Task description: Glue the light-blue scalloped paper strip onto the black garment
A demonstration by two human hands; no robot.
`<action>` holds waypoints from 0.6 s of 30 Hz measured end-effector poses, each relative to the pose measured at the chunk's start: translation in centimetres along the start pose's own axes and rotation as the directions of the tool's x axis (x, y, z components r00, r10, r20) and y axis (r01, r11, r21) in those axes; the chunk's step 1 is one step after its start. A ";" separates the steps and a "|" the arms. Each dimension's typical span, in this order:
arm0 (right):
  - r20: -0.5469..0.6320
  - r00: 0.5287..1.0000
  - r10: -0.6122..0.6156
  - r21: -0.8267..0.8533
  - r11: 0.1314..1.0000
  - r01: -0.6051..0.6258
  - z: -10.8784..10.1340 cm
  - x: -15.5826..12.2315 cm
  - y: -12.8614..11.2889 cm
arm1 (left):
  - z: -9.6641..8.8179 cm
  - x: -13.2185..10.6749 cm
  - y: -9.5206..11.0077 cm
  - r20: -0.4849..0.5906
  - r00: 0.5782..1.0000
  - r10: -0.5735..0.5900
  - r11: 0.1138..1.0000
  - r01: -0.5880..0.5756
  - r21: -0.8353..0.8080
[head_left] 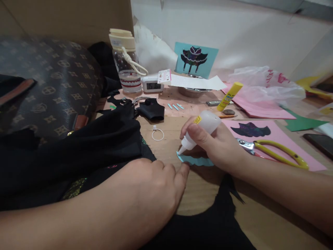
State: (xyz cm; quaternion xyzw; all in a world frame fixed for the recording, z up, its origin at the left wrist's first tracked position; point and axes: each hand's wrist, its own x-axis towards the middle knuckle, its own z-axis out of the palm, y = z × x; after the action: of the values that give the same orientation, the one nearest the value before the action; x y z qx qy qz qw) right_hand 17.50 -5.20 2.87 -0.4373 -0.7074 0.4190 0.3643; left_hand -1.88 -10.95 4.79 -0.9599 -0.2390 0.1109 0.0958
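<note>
My right hand (215, 146) grips a translucent white glue bottle (208, 121) with a yellow label, tilted nozzle down. The nozzle tip touches or hovers just over the left end of a light blue paper cutout (195, 160) with a wavy lower edge. My left hand (158, 184) lies curled in front of it, a fingertip pressing on the cutout's lower edge; its other fingertips are hidden. Beneath is a brown cardboard sheet (166, 149). A small white cap on a ring (158, 134) lies behind my left hand.
Black fabric (104, 139) spreads at left beside a patterned brown bag (47, 90). Yellow-handled scissors (281, 149) rest on pink paper at right, near a glue stick (230, 96). Behind stand a water bottle (126, 66), a digital clock (153, 85) and a blue card (196, 59).
</note>
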 end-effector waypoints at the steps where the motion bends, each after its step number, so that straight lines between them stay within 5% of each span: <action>1: 0.003 1.000 -0.003 -0.004 1.000 0.003 0.0 0.0 0.0 | 0.0 0.1 0.0 0.004 1.000 -0.002 1.000 0.002 -0.011; 7: 0.020 1.000 0.000 -0.046 0.999 0.000 0.0 -0.1 -0.1 | 0.2 -0.1 0.1 -0.043 0.999 -0.010 0.999 0.009 -0.037; 12: 0.117 0.984 -0.138 -0.147 0.977 0.154 -0.3 -0.1 -0.8 | 0.3 -0.3 0.2 -0.071 0.997 -0.015 1.000 0.013 -0.028; 18: 0.218 0.954 -0.207 -0.216 0.943 0.254 -0.4 -0.2 -1.2 | 0.5 0.1 0.2 0.036 0.999 0.017 0.999 -0.016 -0.033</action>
State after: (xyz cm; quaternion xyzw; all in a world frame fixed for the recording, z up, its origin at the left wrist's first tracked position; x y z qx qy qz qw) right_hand 17.60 -5.61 4.07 -0.3498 -0.8314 0.3243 0.2851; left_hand -1.87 -11.01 4.28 -0.9611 -0.2346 0.1251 0.0748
